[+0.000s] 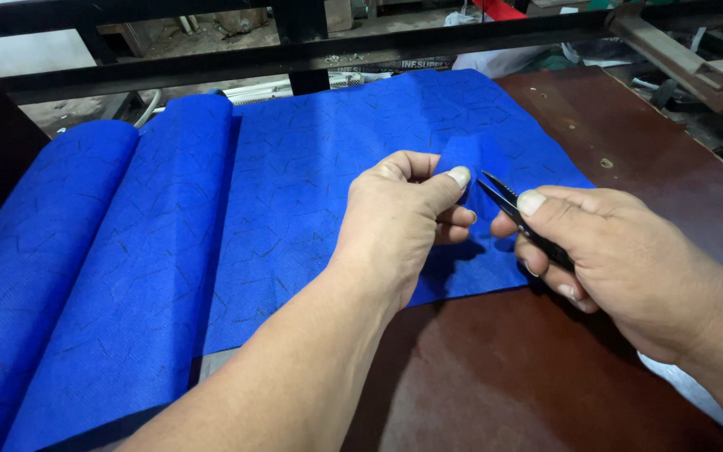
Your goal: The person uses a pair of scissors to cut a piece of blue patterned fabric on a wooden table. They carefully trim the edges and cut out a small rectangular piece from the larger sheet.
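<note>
The left hand (403, 219) pinches a raised fold of blue fabric (311, 167) near its right edge, bare brown table (629, 159) beyond. The right hand (612, 259) grips black thread snips (519, 219), blades slightly parted, pointing up-left toward the fold.

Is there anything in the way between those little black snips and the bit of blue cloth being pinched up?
Nothing visible. The snips in the right hand point straight at the blue cloth fold pinched by the left hand, with only a small open gap between.

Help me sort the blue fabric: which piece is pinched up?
The small folded blue piece in the left hand; the other layers lie flat or draped.
</note>
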